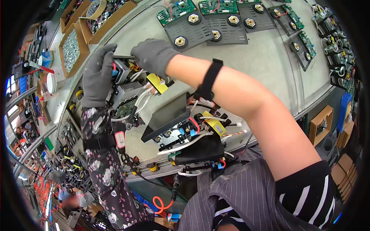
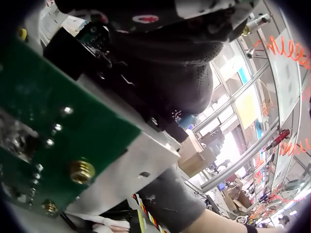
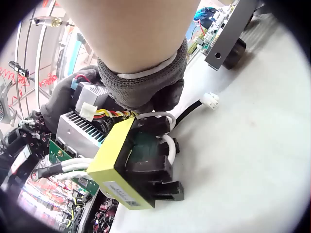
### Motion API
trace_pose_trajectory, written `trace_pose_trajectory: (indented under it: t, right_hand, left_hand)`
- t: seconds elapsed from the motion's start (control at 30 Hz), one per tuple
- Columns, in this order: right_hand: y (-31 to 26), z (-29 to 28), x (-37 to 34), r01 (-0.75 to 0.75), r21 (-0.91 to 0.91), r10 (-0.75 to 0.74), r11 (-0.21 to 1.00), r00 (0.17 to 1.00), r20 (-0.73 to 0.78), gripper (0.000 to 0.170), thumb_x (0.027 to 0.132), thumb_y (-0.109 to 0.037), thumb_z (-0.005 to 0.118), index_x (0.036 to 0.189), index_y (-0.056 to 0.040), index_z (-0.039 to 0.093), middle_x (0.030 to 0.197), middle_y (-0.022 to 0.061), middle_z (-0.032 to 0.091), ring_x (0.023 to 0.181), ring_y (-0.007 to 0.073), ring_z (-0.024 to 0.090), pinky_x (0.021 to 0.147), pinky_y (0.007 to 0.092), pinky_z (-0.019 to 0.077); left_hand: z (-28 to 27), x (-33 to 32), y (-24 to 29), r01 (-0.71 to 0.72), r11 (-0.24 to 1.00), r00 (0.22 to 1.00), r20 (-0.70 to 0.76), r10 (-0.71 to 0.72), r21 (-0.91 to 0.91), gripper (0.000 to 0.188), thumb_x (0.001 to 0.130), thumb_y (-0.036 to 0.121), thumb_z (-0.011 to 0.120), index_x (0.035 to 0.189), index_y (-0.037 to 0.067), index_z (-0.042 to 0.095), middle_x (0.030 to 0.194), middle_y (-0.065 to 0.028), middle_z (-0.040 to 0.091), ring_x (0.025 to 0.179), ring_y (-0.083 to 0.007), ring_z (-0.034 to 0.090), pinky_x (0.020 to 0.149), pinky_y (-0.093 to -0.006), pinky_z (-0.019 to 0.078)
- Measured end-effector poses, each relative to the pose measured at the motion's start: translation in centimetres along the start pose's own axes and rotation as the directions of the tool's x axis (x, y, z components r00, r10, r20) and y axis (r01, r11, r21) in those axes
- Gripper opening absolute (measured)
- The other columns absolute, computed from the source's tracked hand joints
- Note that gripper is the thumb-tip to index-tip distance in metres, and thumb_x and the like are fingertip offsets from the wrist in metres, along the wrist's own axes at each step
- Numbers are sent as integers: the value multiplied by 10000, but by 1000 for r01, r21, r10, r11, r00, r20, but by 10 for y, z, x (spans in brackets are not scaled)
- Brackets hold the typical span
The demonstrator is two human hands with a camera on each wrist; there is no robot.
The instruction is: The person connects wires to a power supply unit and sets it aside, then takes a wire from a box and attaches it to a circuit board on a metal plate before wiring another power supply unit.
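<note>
Two sets of bent fingers (image 1: 105, 50) (image 1: 140, 53) flank the heatsink assembly (image 1: 127, 91), their hold unclear.

The left hand (image 1: 96, 79) and right hand (image 1: 152, 56) are gloved in grey, the sleeve (image 1: 103, 167) at lower left is black with white and pink flowers, the block (image 1: 157, 83) left of centre yellow, and circuit boards (image 1: 218, 7) along the top green.
</note>
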State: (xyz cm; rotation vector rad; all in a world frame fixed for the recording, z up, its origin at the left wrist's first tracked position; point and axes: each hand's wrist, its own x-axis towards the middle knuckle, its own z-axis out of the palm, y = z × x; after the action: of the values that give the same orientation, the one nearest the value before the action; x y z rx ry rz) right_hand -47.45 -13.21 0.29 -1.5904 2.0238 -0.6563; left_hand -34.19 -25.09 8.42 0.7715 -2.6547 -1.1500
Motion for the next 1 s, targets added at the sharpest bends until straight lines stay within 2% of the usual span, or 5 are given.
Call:
trace_pose_trajectory:
  t: [0.17, 0.33, 0.53, 0.73, 1.0]
  right_hand:
    - [30, -46, -94, 224, 157, -130, 962, 881, -456, 261, 827, -171, 650, 1080, -108, 648, 950, 106, 656, 898, 302, 621, 808, 386, 488]
    - [84, -92, -238, -237, 269, 243, 933, 970, 13, 379, 859, -196, 640, 1197, -29, 596, 965, 91, 629, 797, 168, 568, 748, 293, 481]
    - [49, -10, -349, -791, 585, 122, 179, 608, 785, 762, 871, -445, 609, 1432, -18, 321, 1149, 119, 552, 990, 182, 565, 844, 298, 476]
    - [-10, 5, -317, -801, 395, 184, -450, 350, 919, 782, 812, -570, 622, 1341, -36, 406, 1089, 135, 526, 1002, 231, 515, 855, 388, 448]
    - [-32, 7, -245, -670, 576, 100, -469, 607, 788, 524, 902, -507, 537, 1278, -142, 516, 1136, 101, 615, 1027, 234, 596, 812, 404, 501]
  left_hand:
    - [-28, -62, 61, 99, 984, 985, -157, -76, 148, 619, 892, 303, 602, 1378, -21, 399, 1384, -201, 443, 1278, -289, 434, 1045, -371, 350]
    - [-12, -159, 94, -74, 954, 997, 2, 77, 290, 872, 772, 433, 698, 1450, 38, 316, 1499, -196, 287, 1408, -348, 234, 1142, -448, 189]
    - [-8, -141, 20, 432, 703, 646, -350, -678, -565, 740, 892, 146, 577, 1498, 95, 156, 1517, -145, 257, 1352, -274, 363, 1071, -389, 356]
    - [36, -91, -44, 200, 657, 846, -210, -490, -727, 763, 868, 129, 613, 1489, 106, 170, 1444, -163, 356, 1285, -280, 445, 1012, -377, 438]
    - [39, -66, -26, 341, 733, 920, 49, -389, -588, 867, 872, 273, 682, 1497, 19, 138, 1432, -198, 406, 1305, -251, 421, 1082, -318, 298]
